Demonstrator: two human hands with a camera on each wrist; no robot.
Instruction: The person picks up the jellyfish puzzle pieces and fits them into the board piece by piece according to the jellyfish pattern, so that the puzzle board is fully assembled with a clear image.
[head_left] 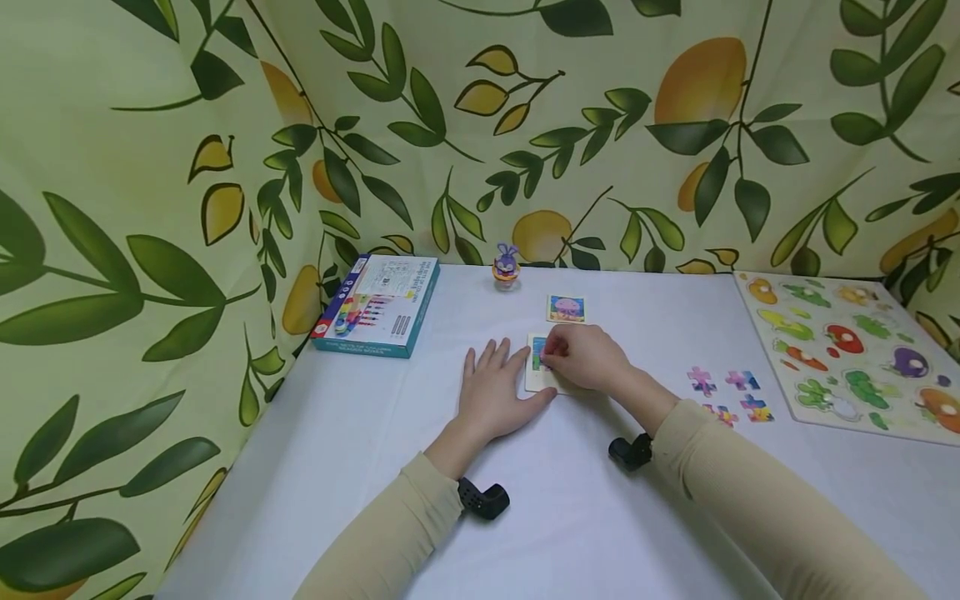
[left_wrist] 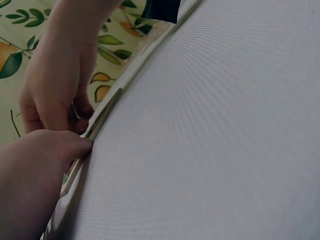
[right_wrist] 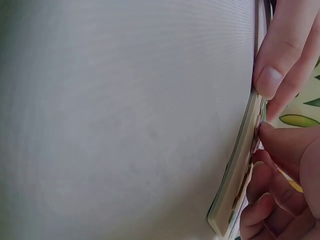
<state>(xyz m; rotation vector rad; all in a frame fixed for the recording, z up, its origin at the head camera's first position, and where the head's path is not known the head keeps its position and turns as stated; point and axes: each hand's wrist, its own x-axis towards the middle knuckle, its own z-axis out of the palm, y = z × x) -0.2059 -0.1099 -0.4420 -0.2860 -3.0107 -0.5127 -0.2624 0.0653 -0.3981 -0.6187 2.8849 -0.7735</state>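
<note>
A small puzzle board (head_left: 534, 379) with a cream border and partly filled green-and-blue picture lies flat on the table. My left hand (head_left: 491, 390) rests on the table at its left side, fingers spread and straight, thumb on the board's near left edge. Over the board, my right hand (head_left: 585, 357) has thumb and fingertips together at the picture, pinching a jigsaw piece (right_wrist: 256, 131) that they largely hide. In the right wrist view the board's edge (right_wrist: 235, 185) shows side-on, with thin pieces on its top.
Several loose jigsaw pieces (head_left: 723, 396) lie right of my right hand. A small picture card (head_left: 566, 308) and a purple rabbit figure (head_left: 506, 267) stand behind the board. A boxed set (head_left: 378, 304) is at back left, a vegetable puzzle board (head_left: 855, 350) at far right.
</note>
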